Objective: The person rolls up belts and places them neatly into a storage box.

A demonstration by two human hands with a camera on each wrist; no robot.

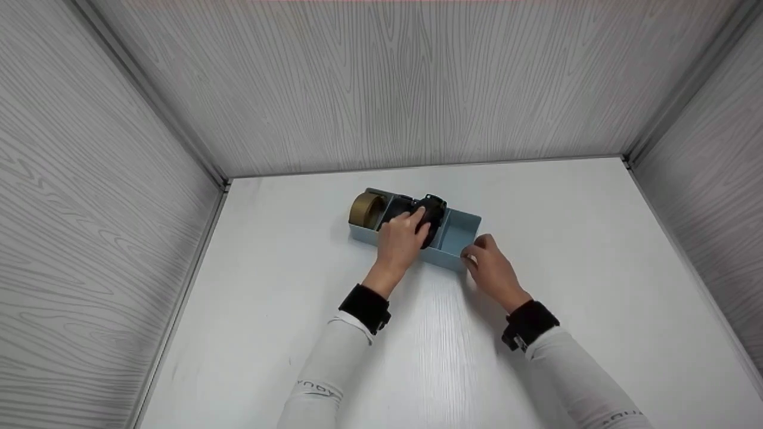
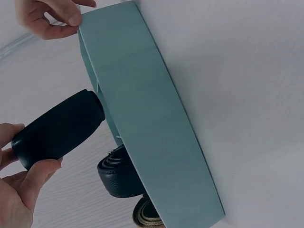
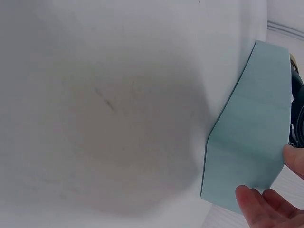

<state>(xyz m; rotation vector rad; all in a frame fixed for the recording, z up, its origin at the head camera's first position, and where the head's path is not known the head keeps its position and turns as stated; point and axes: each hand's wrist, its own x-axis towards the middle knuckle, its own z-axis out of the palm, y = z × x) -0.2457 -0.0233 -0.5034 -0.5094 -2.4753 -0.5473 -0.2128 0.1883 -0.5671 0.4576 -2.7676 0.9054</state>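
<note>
A pale blue divided box [image 1: 444, 258] lies at a slant on the white table. My left hand [image 1: 400, 241] grips a rolled black belt [image 1: 434, 213] over the box's middle; in the left wrist view this roll [image 2: 59, 128] is tilted and held clear of the rim, between thumb and fingers. My right hand [image 1: 493, 271] holds the box's near right corner, its thumb at the rim and fingertips against the end wall in the right wrist view. Another rolled black belt [image 1: 398, 207] and a rolled gold-brown belt [image 1: 361, 208] sit in the box's left part.
The right-hand compartment [image 1: 460, 231] shows its bare floor. Grey wood-grained panels [image 1: 381, 89] enclose the white table [image 1: 268, 286] at the back and both sides. Black bands with small cameras circle both wrists.
</note>
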